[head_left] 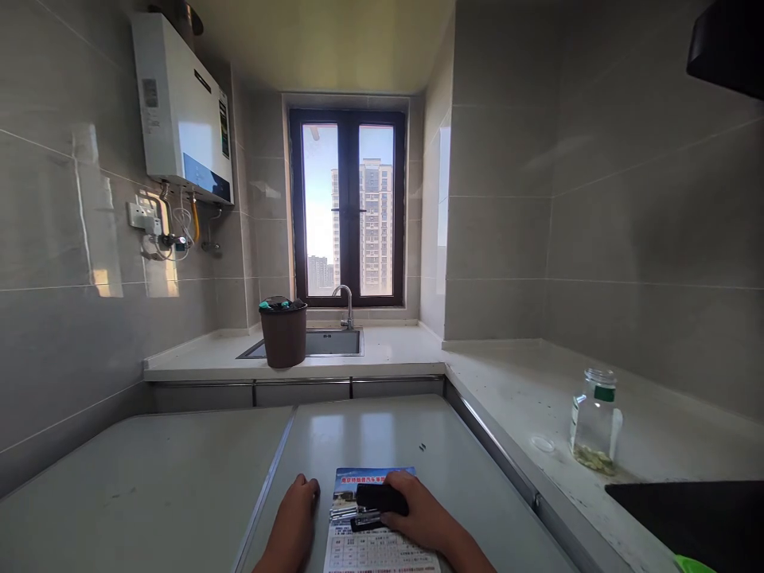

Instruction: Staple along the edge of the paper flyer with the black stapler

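Note:
My right hand (418, 509) is closed round a black stapler (382, 498) above a printed sheet (364, 553) with a blue header. The stapler's black top is parted from its silver metal magazine, which points left. Left of the sheet, my left hand (295, 513) sits low over the tabletop with its fingers curled in and no object visible in them. Beyond the sheet, small dark strips (422, 447), perhaps staples, lie on the pale glossy table (477, 493).
A glass jar (595, 422) with pale bits at its bottom stands on the right counter (507, 374), a clear lid (543, 443) beside it. A brown bucket (285, 334) stands at the sink (337, 342) under the window. A black panel (704, 517) is at lower right.

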### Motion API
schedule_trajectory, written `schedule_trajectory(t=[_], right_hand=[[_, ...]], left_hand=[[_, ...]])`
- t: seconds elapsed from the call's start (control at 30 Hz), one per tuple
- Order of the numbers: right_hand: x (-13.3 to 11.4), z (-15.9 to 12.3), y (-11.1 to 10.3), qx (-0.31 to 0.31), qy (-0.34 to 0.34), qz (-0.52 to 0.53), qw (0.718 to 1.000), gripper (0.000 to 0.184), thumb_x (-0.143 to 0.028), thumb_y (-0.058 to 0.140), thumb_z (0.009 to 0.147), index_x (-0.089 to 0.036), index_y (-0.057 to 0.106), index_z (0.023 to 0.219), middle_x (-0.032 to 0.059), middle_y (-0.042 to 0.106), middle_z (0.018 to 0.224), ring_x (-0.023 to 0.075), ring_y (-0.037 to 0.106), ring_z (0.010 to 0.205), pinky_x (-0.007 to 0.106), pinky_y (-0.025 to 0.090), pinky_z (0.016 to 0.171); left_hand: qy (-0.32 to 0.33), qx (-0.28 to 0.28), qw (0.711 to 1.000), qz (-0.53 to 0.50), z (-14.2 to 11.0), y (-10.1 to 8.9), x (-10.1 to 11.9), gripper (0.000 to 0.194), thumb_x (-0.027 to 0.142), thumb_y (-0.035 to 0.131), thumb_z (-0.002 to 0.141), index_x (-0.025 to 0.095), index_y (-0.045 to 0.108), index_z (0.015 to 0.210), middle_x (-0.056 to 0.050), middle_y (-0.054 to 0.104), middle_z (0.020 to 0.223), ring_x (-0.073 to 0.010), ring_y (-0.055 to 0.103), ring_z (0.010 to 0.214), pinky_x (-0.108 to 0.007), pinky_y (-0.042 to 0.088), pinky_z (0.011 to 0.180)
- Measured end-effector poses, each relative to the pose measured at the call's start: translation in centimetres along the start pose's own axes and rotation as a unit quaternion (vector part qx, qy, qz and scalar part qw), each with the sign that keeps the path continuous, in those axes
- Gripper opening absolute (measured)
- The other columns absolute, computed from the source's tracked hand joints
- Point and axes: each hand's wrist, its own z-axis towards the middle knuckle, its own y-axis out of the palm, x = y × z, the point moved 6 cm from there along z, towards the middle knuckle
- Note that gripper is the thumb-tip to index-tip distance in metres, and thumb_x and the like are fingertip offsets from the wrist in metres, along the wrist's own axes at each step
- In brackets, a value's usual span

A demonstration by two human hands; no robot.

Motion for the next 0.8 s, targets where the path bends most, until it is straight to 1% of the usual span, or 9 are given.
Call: schedule_trajectory(t=[0.07,0.17,0.27,0.33,0.43,0.5,0.67,0.73,0.8], right_hand=[[0.1,0.0,0.0,-0.005,0.002,0.001,1.000,0.045,-0.030,0.073,0.076,-0.023,0.066,0.121,0.0062,0.065,0.123,0.0267,0.058,0.114,0.035,0.042,0.101],[0.1,0.0,0.0,-0.012,0.003,-0.003,1.000,0.048,-0.032,0.073,0.077,-0.023,0.065,0.123,0.0066,0.064,0.125,0.0269,0.057,0.115,0.035,0.042,0.101],[0.2,0.1,0.0,-0.006,-0.003,-0.011,1.000,0.046,-0.031,0.074,0.076,-0.023,0.065,0.121,0.0072,0.065,0.124,0.0273,0.057,0.114,0.035,0.042,0.101],[0.3,0.1,0.1,-0.008,-0.008,-0.011,1.000,0.047,-0.032,0.074,0.076,-0.023,0.065,0.121,0.0073,0.065,0.124,0.0277,0.058,0.114,0.036,0.042,0.101],[0.5,0.2,0.2,-0.012,-0.010,-0.007,1.000,0.048,-0.033,0.073,0.077,-0.024,0.065,0.124,0.0066,0.065,0.126,0.0279,0.057,0.116,0.036,0.042,0.101],[0.6,0.2,0.3,-0.011,-0.004,-0.008,1.000,0.049,-0.033,0.073,0.077,-0.025,0.065,0.125,0.0062,0.064,0.127,0.0274,0.057,0.117,0.035,0.042,0.102],[0.7,0.2,0.3,-0.011,0.002,-0.015,1.000,0.049,-0.034,0.073,0.076,-0.024,0.065,0.124,0.0072,0.064,0.128,0.0280,0.057,0.117,0.036,0.041,0.103],[0.7,0.2,0.3,-0.008,0.002,-0.015,1.000,0.050,-0.034,0.074,0.075,-0.023,0.065,0.124,0.0081,0.064,0.128,0.0289,0.056,0.118,0.037,0.041,0.104],[0.7,0.1,0.2,-0.005,0.001,-0.013,1.000,0.051,-0.033,0.074,0.075,-0.023,0.065,0.124,0.0085,0.064,0.128,0.0290,0.057,0.118,0.037,0.042,0.103]], left_hand=[[0.017,0.028,0.998,-0.059,-1.0,0.1,0.5,0.024,0.015,0.041,0.093,0.019,0.061,0.079,-0.008,0.065,0.093,-0.0211,0.062,0.087,-0.029,0.041,0.078],[0.039,0.084,0.980,-0.178,-2.1,-0.3,1.5,0.029,0.033,0.041,0.098,0.021,0.061,0.081,-0.007,0.067,0.086,-0.0221,0.063,0.080,-0.029,0.043,0.072],[0.069,0.080,0.962,-0.251,-2.5,-0.3,2.7,0.036,0.044,0.040,0.099,0.022,0.057,0.077,-0.004,0.066,0.078,-0.0215,0.061,0.074,-0.028,0.043,0.068],[0.080,0.074,0.953,-0.284,-2.5,-0.2,3.1,0.038,0.049,0.038,0.100,0.023,0.053,0.077,-0.004,0.066,0.077,-0.0207,0.060,0.073,-0.028,0.044,0.067],[0.080,0.073,0.949,-0.296,-2.4,0.1,3.0,0.040,0.055,0.037,0.100,0.023,0.049,0.079,-0.004,0.064,0.076,-0.0204,0.058,0.072,-0.028,0.044,0.067],[0.090,0.063,0.949,-0.296,-2.4,0.3,3.0,0.042,0.058,0.038,0.099,0.023,0.050,0.080,-0.004,0.064,0.078,-0.0205,0.059,0.074,-0.028,0.045,0.069],[0.131,0.036,0.938,-0.319,-2.4,0.0,3.7,0.046,0.058,0.037,0.101,0.022,0.060,0.085,-0.006,0.067,0.087,-0.0221,0.062,0.082,-0.031,0.049,0.075],[0.161,0.038,0.938,-0.305,-2.4,-0.3,4.0,0.044,0.057,0.041,0.100,0.022,0.066,0.092,-0.008,0.068,0.094,-0.0237,0.065,0.090,-0.033,0.051,0.083],[0.172,0.040,0.942,-0.285,-2.3,-0.3,4.0,0.043,0.056,0.044,0.098,0.022,0.071,0.100,-0.010,0.069,0.101,-0.0251,0.066,0.097,-0.034,0.052,0.089]])
